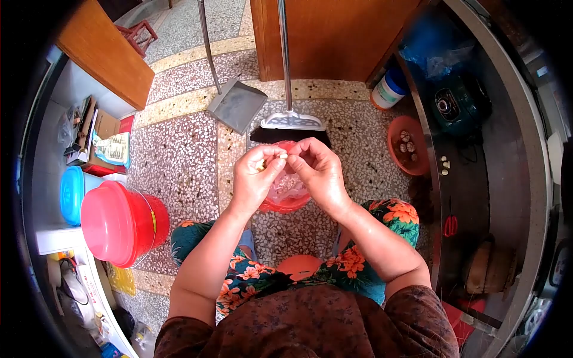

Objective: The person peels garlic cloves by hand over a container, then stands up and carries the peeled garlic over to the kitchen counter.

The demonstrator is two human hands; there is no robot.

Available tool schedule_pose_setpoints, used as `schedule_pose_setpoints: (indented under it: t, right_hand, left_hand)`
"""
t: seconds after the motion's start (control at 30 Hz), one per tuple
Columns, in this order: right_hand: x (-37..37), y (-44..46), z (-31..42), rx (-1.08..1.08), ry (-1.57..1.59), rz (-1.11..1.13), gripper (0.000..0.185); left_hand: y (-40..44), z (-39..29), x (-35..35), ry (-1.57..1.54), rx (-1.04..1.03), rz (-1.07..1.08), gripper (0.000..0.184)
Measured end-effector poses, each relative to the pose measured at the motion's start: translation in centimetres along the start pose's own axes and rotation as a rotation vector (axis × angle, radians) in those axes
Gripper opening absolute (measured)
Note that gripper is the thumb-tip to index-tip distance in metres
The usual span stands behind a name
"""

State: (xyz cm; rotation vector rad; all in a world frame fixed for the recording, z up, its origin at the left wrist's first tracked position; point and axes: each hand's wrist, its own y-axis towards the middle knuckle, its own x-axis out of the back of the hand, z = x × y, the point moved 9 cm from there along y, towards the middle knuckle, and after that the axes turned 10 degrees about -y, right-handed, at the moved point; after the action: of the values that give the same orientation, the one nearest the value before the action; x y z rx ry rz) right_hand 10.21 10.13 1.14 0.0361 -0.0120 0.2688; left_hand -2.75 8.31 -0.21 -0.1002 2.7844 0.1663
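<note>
Both hands are raised over a red basin [285,204] lined with a thin clear plastic bag. My left hand [259,174] is closed, with a small pale piece [283,156] at its thumb and fingertip, and something yellowish shows within its curled fingers. My right hand [317,173] meets it from the right, its thumb and forefinger pinched at the same pale piece. The piece looks like a garlic clove, though it is tiny in view.
A broom [292,121] and a grey dustpan [237,106] stand ahead. On the left is a lidded red bucket [113,224]. At the right, an orange bowl [408,156] holds several bulbs, beside a shelf with pale cloves [444,166] and red-handled scissors [450,225].
</note>
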Motion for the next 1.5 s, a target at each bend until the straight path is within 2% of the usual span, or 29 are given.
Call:
schedule_pose_setpoints:
  t: [0.07, 0.1, 0.17, 0.47, 0.67, 0.8, 0.87, 1.0, 1.07, 1.17, 1.37, 1.5]
  right_hand:
    - [-0.2, -0.1, 0.8, 0.019, -0.036, 0.025, 0.004]
    - [-0.2, -0.1, 0.5, 0.019, -0.035, 0.026, 0.004]
    - [0.1, 0.0, 0.4, 0.099, -0.206, -0.019, 0.006]
    - [0.1, -0.1, 3.0, 0.298, -0.535, -0.077, 0.007]
    - [0.2, 0.1, 2.6, 0.276, -0.538, -0.065, 0.008]
    - [0.2, 0.4, 1.6, 0.205, -0.501, -0.034, 0.007]
    - [-0.1, 0.5, 0.1, -0.011, -0.174, 0.057, 0.007]
    - [-0.1, 0.4, 0.6, 0.081, -0.229, 0.045, 0.007]
    - [-0.3, 0.1, 2.4, 0.213, -0.417, 0.032, 0.007]
    - [-0.2, 0.0, 3.5, 0.305, -0.505, 0.001, 0.008]
    - [-0.4, 0.1, 4.0, 0.369, -0.621, 0.008, 0.010]
    - [-0.2, 0.2, 3.7, 0.324, -0.619, 0.009, 0.010]
  left_hand:
    - [0.0, -0.9, 0.1, 0.228, -0.120, 0.008, 0.008]
    - [0.0, -1.1, 0.1, 0.228, -0.119, 0.007, 0.008]
    - [-0.1, -2.4, -0.4, 0.379, -0.223, 0.027, 0.009]
    - [-0.4, -2.6, -0.4, 0.550, -0.297, 0.034, 0.011]
    - [-0.5, -2.7, -0.7, 0.524, -0.229, 0.066, 0.009]
    - [-0.5, -2.8, -0.9, 0.536, -0.288, 0.083, 0.010]
    - [-0.3, -1.3, 0.1, 0.245, -0.174, 0.013, 0.009]
    - [-0.1, -1.4, 0.6, 0.268, -0.196, 0.000, 0.008]
    - [-0.1, -2.2, 0.3, 0.374, -0.230, 0.017, 0.008]
    - [-0.3, -3.0, -0.4, 0.511, -0.259, 0.040, 0.009]
    - [-0.4, -3.1, -0.7, 0.535, -0.290, 0.062, 0.010]
    - [-0.3, -2.9, -0.8, 0.502, -0.279, 0.077, 0.011]
